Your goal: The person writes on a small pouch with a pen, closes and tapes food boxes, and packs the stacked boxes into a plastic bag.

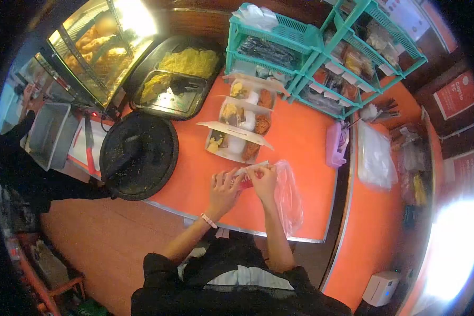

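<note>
A small red-and-white paper box [245, 183] is between my hands, above the orange table near its front edge. My left hand [225, 190] has its fingers over the left side of it. At the opposite edge, the fingers of my right hand [263, 181] are closed on the paper; the fingertips are partly hidden. Just beyond are open paper boxes [227, 152] in a row, holding fried chicken [262, 124], white wrapped bundles [246, 120] and yellowish food pieces [229, 112]. A clear plastic bag [288, 195] lies beside my right forearm.
A round black lid [139, 156] and a knife with a red handle [90, 152] lie left. Behind are a black tray [168, 109] and a lit glass food cabinet [97, 52]. Teal basket shelves [305, 39] stand at the back right. Another person's dark sleeve [16, 142] shows at left.
</note>
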Available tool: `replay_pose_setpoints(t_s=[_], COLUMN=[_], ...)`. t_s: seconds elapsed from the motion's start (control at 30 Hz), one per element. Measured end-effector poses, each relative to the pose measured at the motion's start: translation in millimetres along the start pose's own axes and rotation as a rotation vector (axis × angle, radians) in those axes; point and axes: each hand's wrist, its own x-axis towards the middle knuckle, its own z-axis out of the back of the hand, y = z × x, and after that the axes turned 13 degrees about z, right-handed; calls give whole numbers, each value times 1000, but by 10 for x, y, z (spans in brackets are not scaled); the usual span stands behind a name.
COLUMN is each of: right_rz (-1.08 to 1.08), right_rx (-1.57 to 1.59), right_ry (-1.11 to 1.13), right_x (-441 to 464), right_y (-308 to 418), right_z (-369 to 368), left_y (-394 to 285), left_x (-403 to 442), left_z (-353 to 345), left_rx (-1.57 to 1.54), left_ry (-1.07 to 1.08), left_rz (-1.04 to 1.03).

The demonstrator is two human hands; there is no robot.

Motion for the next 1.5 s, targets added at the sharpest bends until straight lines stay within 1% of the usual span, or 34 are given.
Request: replay_pose_setpoints(t_s=[0.03, 0.1, 0.13, 0.2, 0.3, 0.43, 0.5, 0.53, 0.6, 0.63, 0.7, 0.73, 0.77, 0.83, 0.9, 0.93, 0.97, 1.0, 1.03, 1.07, 1.1, 1.13, 1.17, 1.2, 1.23, 1.3, 1.33, 1.37, 1.4, 1.43, 1.47, 1.5], right_rz=[-3, -27, -27, -108, -120, -111, -143, -140, -148, -151, -292, -294, -263, -231, 0, 2, -237, -481, -485, -405, -322, -318, 15, 343, 340, 401, 398, 397, 398, 400, 335, 270], right_rx=[-8, -222, -229, -235, -345, -382, -450, -451, -663, -661, -619, -618, -478, -334, 129, 134, 413, 690, 699, 488, 279, 291, 26, -242, -233, -222, -216, -78, 57, 58, 72, 83], right_ry=[-4, -9, -9, 28, 25, 25, 120, 118, 153, 149, 155, 150, 87, 13, -101, -104, -16, 78, 82, 119, 151, 148, -50, -251, -261, -159, -164, -87, -10, -14, 55, 126], right_x=[-32, -63, -53, -53, -93, -69, -35, -30, -30, -54, -92, -124, -165, -252, -332, -324, -348, -379, -424, -445, -433, -348, -212, -65, 129, 488, 584, 677, 752, 762, 746, 737], right_y=[13, 63, 95, 158, 186, 225, 287, 269, 228, 211, 145, 88, 8, -206, -395, -307, -216, -146, -237, -381, -471, -481, -497, -488, -429, -287, -343, -460, -537, -568, -596, -612], right_z=[-25, -41, -27, 4, -17, -3, 58, 45, 15, 57, 234, 308, 374, 433, 431, 480, 543, 575, 514, 417, 332, 270, 193, 127, 100, 108, 55, -19, -89, -149, -190, -205], left_y=[-7, -11, -14, 3, 11, -11, -22, -16, -16, -17, -18, -24, -33, -49, 15, 115, 227, 349, 496, 636, 792, 931, 1054, 1091, 1094, 1026, 1018, 1017, 1018, 1037, 1177, 1395], left_x=[-5, 4, 6, -11, 0, 5, 13, 9, 8, 5, 26, 20, 13, 33, -6, -76, -169, -269, -365, -442, -546, -629, -671, -631, -493, 3, 368, 758, 1060, 1289, 1466, 1605], left_z=[2, -7, -14, -5, -10, 23, 44, 29, 34, 51, 78, 92, 107, 181, 185, 145, 127, 155, 199, 244, 243, 233, 191, 255, 315, 379, 383, 389, 411, 431, 351, 192], left_rx=[-11, -32, -42, -61, -72, -47, -23, -6, 12, -2, -14, -22, -31, -31, -27, 36, 100, 107, 150, 194, 205, 146, 89, -9, 2, -172, -160, -150, -37, 74, 73, -234], left_ry=[-9, -22, -37, -50, -16, -22, -29, -22, -17, 6, 20, 30, 42, 59, 76, -51, -175, -169, -184, -202, -203, -49, 107, 128, 128, -23, -138, -255, -224, -190, -193, 138], left_rz=[5, 10, 14, 16, 39, 47, 38, 36, 29, 39, 45, 57, 65, 53, 50, -59, -166, -164, -243, -323, -326, -377, -428, -426, -433, -179, -114, -48, 6, 61, 61, 47])
